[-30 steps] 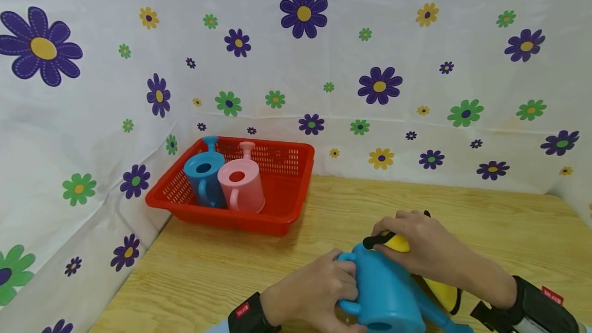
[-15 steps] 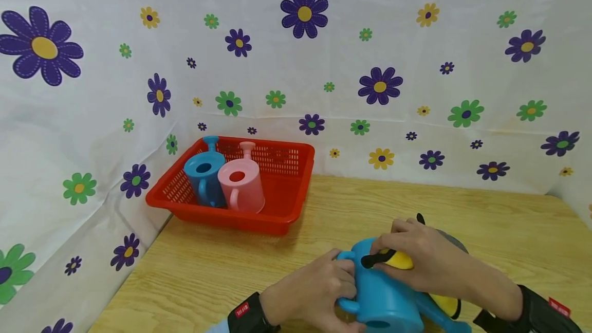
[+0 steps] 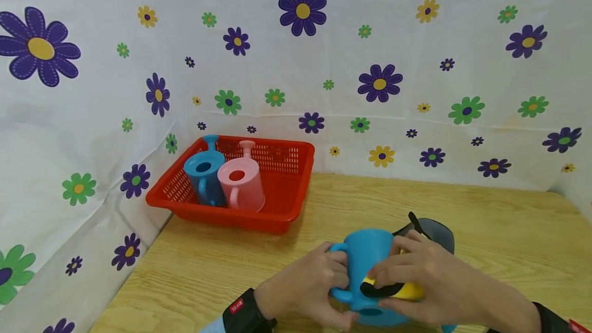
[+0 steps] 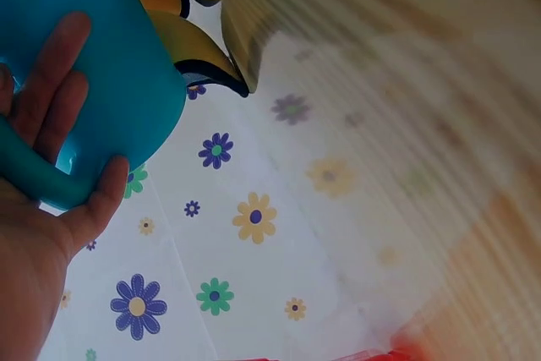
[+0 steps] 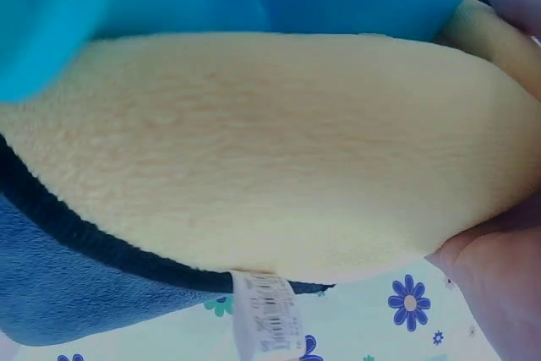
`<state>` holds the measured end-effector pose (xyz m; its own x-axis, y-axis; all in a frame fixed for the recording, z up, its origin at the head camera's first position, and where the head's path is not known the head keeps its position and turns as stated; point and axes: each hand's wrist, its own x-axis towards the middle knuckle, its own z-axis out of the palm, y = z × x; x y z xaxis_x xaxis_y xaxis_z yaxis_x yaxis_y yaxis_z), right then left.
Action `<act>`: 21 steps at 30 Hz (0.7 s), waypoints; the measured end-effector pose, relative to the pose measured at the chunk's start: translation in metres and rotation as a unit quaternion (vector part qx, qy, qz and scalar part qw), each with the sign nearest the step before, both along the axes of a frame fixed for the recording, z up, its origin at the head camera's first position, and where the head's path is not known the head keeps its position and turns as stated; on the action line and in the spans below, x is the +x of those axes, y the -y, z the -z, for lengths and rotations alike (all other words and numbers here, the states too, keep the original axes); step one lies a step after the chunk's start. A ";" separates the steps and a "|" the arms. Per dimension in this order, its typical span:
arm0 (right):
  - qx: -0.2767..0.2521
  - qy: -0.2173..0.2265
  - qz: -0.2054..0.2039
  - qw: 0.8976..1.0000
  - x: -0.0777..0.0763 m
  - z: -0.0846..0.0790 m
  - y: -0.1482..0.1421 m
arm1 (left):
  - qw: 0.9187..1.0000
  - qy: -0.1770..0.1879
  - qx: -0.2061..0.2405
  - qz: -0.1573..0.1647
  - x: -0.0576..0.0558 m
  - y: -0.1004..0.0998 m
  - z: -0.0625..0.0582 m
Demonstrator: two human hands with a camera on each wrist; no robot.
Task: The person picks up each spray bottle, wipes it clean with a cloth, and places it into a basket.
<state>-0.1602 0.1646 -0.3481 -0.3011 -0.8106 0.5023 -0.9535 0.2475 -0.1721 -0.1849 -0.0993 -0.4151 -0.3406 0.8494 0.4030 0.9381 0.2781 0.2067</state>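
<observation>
My left hand (image 3: 319, 284) grips the handle of a light blue watering can (image 3: 367, 251) at the front of the table. The can is tilted, with the top opening towards me; its spout is mostly hidden. In the left wrist view, the fingers pass through the handle against the can's body (image 4: 127, 65). Bunched in my right hand (image 3: 430, 281) is a cloth, yellow on one side and grey on the other (image 3: 437, 235), with black edging. A fold of it presses on the can near the opening. The right wrist view shows the cloth's pale yellow face (image 5: 296, 150) and a white label (image 5: 269, 314).
At the back left stands a red plastic basket (image 3: 273, 222) with perforated sides. A blue watering can (image 3: 203, 171) and a pink one (image 3: 242, 184) stand upright inside it, side by side. Flower-printed white sheeting (image 3: 324, 76) borders the wooden table (image 3: 499, 220) behind and at left.
My right hand has slid the cloth along the can from its base end towards the top opening. The can has tipped slightly, while the left hand keeps its hold on the handle.
</observation>
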 end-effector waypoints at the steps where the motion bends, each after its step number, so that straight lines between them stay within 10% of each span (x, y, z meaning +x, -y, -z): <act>1: -0.002 -0.003 -0.006 1.000 0.001 0.000 -0.001 | 1.000 0.004 0.003 -0.001 -0.001 0.000 0.000; 21: 0.047 -0.038 -0.023 0.998 0.007 0.000 -0.010 | 0.999 0.050 -0.002 -0.023 -0.003 0.006 0.001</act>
<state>-0.1529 0.1749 -0.3481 -0.2255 -0.8675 0.4433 -0.9738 0.2141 -0.0763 -0.1880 -0.1051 -0.4156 -0.4171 0.8334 0.3624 0.8993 0.3210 0.2969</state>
